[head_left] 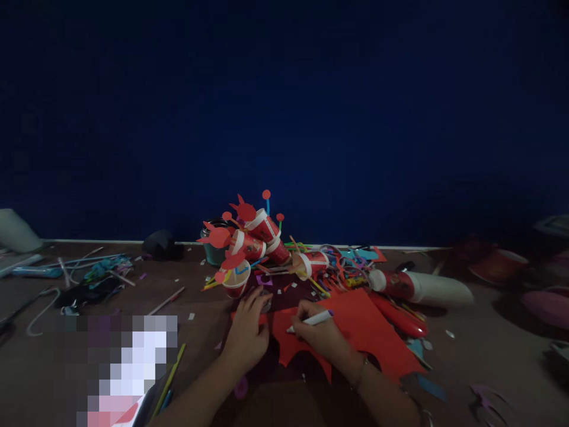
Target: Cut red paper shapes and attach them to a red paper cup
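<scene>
My right hand [313,329] grips a white marker with a purple end [317,318], its other end low over a sheet of red paper [355,314] with jagged, cut-out edges. My left hand [246,332] has its fingers curved over a small, round, greyish object [266,301] by the paper's left part; its exact kind is unclear. Just beyond that hand stands a red-and-white paper cup [236,279] with straws and red paper shapes. Behind it, more decorated paper cups [249,246] are piled together, and another cup [313,264] lies on its side.
A stack of paper cups [422,287] lies at right, beside a shiny red object [402,317]. Pink scissors [486,397] lie front right. Straws [169,379], paper scraps and a dark teal container [216,252] are about the table [146,284]. A blurred bright patch covers the lower left.
</scene>
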`<action>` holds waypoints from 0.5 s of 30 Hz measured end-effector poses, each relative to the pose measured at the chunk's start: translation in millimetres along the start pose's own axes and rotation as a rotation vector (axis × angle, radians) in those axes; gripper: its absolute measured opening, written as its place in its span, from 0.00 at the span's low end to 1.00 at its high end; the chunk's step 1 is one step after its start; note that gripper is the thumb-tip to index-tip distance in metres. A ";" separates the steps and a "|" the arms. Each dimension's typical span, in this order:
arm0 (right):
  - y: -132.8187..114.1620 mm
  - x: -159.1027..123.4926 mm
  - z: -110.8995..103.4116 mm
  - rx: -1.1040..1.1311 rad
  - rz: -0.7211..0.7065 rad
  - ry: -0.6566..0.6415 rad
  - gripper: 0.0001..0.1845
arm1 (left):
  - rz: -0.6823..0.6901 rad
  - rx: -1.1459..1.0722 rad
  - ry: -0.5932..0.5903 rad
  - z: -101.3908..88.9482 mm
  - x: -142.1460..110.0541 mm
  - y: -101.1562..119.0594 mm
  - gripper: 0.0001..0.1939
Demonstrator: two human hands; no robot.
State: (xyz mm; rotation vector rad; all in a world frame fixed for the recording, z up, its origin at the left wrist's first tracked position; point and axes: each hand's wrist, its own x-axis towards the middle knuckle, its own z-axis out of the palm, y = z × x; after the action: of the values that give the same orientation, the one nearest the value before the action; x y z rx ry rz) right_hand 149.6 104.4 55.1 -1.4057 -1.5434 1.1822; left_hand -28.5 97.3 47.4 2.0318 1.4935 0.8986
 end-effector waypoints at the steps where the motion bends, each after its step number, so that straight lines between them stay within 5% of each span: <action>1: 0.4 -0.1 0.1 -0.002 -0.001 0.000 0.09 | -0.001 0.001 -0.002 0.3 0.2 -0.4 0.33; 15: 2.3 -0.6 1.6 -0.028 0.021 0.016 0.08 | -0.030 0.015 -0.027 2.2 1.2 -2.4 0.32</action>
State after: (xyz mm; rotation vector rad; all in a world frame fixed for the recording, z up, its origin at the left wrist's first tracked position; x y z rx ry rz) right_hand 148.9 103.5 52.5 -1.4491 -1.5429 1.1635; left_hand -28.3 99.2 44.6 2.0190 1.5164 0.8476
